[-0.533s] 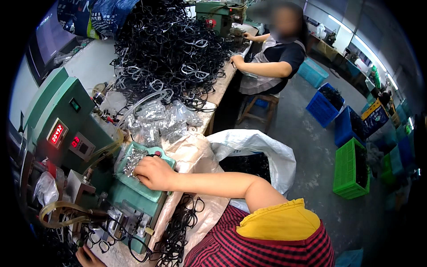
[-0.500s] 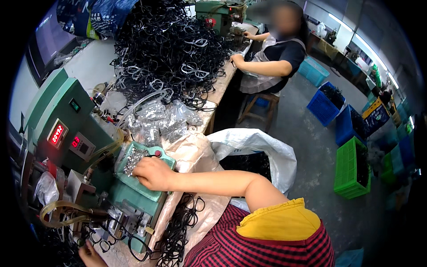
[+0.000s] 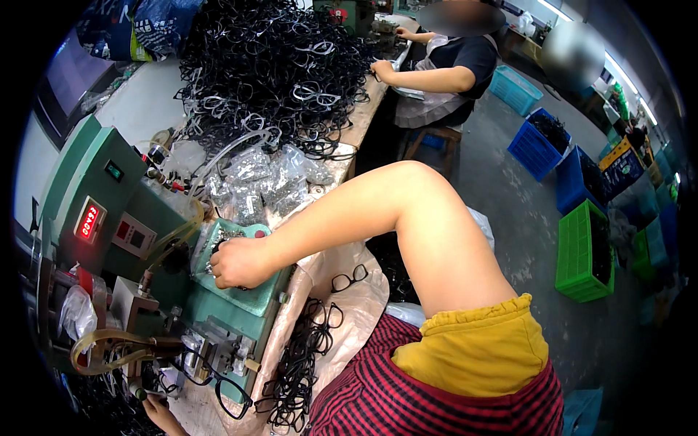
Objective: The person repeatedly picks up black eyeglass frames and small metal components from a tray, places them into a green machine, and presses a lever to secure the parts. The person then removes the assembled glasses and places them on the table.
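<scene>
At green tray [image 3: 251, 301] | right hand [image 3: 243, 262] curled by metal bits [image 3: 228, 234] | left hand [image 3: 161, 416] near machine [image 3: 91, 178] | both grips unclear

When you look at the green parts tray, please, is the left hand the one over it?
No, the right hand is over the green parts tray, while the left hand is near the picture's bottom edge.

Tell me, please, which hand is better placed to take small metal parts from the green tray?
Probably the right hand: it is at the green tray, with its fingers close to the small metal parts. The left hand is farther away, near the picture's lower edge.
</scene>
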`<state>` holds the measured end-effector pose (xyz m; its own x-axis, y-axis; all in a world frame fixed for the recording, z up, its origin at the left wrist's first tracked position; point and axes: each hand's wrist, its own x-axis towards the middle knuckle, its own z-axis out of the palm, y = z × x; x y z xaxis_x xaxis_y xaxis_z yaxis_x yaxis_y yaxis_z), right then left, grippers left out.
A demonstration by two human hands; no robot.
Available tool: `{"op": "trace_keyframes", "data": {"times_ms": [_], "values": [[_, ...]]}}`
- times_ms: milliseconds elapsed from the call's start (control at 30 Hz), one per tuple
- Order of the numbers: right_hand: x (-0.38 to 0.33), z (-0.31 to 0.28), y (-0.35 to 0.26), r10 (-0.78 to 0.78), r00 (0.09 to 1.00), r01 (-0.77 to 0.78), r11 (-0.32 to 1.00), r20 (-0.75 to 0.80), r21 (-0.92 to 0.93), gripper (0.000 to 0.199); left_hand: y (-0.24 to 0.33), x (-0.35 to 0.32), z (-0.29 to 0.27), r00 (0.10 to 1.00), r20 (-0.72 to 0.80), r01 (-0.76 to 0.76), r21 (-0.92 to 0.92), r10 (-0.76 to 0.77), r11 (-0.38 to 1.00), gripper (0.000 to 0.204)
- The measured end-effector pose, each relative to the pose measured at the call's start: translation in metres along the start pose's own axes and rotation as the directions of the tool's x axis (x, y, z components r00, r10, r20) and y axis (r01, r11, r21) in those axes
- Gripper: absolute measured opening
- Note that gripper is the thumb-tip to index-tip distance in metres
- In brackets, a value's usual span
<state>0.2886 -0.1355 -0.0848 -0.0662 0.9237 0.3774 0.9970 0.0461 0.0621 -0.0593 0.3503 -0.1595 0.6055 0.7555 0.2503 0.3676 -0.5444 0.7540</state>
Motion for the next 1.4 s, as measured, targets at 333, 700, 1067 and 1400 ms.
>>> {"op": "trace_keyframes", "data": {"times_ms": [333, 700, 1067, 1400], "values": [[-0.067, -0.012, -0.038, 0.523, 0.819, -0.4, 0.815, -0.237, 0.419, 0.012, 0.069, -0.065, 0.013, 0.903, -0.41, 0.011, -0.272, -0.126, 0.962, 0.051], [0.084, -0.027, -0.108, 0.768, 0.586, -0.12, 0.398, -0.259, 0.91, 0.038, 0.187, -0.125, 0.024, 0.971, 0.012, 0.168, -0.738, -0.237, 0.653, 0.02], [0.093, -0.029, -0.142, 0.832, 0.554, 0.02, -0.036, 0.019, 0.999, 0.048, 0.331, -0.115, 0.026, 0.757, -0.435, -0.65, -0.578, 0.487, 0.493, 0.018], [0.088, -0.03, -0.141, 0.825, 0.563, 0.015, -0.072, 0.051, 0.997, 0.043, 0.333, -0.116, 0.03, 0.804, -0.399, -0.592, -0.607, 0.441, 0.53, 0.018]]}}
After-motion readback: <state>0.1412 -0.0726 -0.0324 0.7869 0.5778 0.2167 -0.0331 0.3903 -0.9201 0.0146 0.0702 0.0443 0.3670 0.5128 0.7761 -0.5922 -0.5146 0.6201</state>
